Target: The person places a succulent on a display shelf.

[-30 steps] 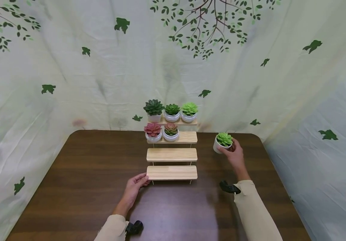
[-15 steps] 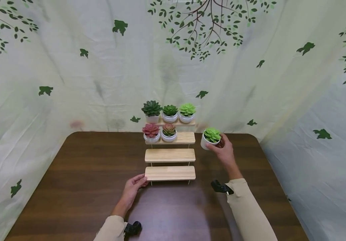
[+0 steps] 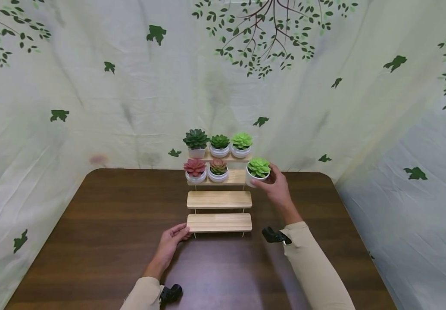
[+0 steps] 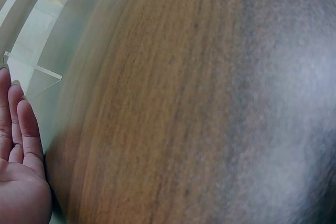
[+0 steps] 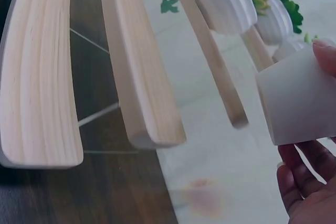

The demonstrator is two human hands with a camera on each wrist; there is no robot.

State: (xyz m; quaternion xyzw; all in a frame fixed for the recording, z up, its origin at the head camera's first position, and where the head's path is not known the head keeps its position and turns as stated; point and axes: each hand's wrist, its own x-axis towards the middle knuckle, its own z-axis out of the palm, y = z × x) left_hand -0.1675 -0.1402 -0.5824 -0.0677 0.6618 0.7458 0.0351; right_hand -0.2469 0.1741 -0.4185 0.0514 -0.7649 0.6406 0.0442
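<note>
My right hand point(image 3: 278, 187) grips a white pot with a bright green succulent point(image 3: 259, 168), its thumb in front and fingers round the far side. The pot is at the right end of the second shelf from the top point(image 3: 236, 177); in the right wrist view the white pot point(image 5: 299, 98) hangs just off that shelf's end. A red succulent point(image 3: 194, 168) and a reddish-green succulent point(image 3: 218, 167) stand on the same shelf. My left hand point(image 3: 170, 243) pinches the left front corner of the tiered wooden display stand's lowest shelf point(image 3: 219, 223); in the left wrist view its fingers point(image 4: 30, 132) look straight.
On the top shelf stand a dark green succulent point(image 3: 196, 140), a mid-green succulent point(image 3: 219, 142) and a light green succulent point(image 3: 241, 141). The third shelf point(image 3: 219, 199) is bare. Brown table point(image 3: 122, 224) surrounds the stand. A leaf-printed cloth point(image 3: 129, 99) hangs behind.
My right hand has carried the potted green succulent left from the table's right side to the second shelf's right end. The left hand has stayed at the lowest shelf's corner.
</note>
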